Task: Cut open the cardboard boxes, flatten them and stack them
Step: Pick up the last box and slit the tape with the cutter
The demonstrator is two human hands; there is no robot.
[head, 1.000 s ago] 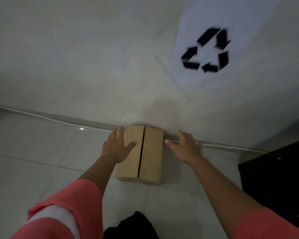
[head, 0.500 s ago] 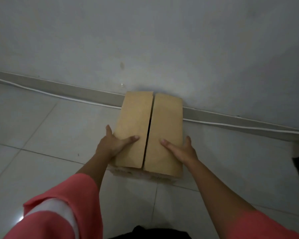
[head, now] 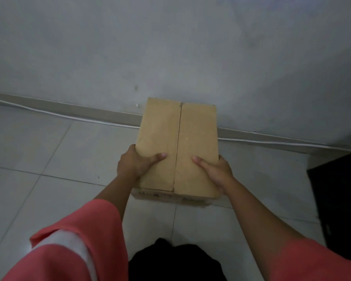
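Box (head: 177, 147) sits at the floor's (head: 49, 155) far edge by the wall, left hand (head: 137, 164) and right hand (head: 216, 171) clamping its sides, thumbs on top; lift evenly, I reckon, flaps closed.

Single head view, looking steeply down, close over floor (head: 49, 159) by wall (head: 170, 47).

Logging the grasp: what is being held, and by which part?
The cardboard box, gripped at its near side edges: left hand, right hand, thumbs on top.

Closed cardboard box (head: 177, 147) between left hand (head: 137, 164) and right hand (head: 216, 173), thumbs on top flaps.
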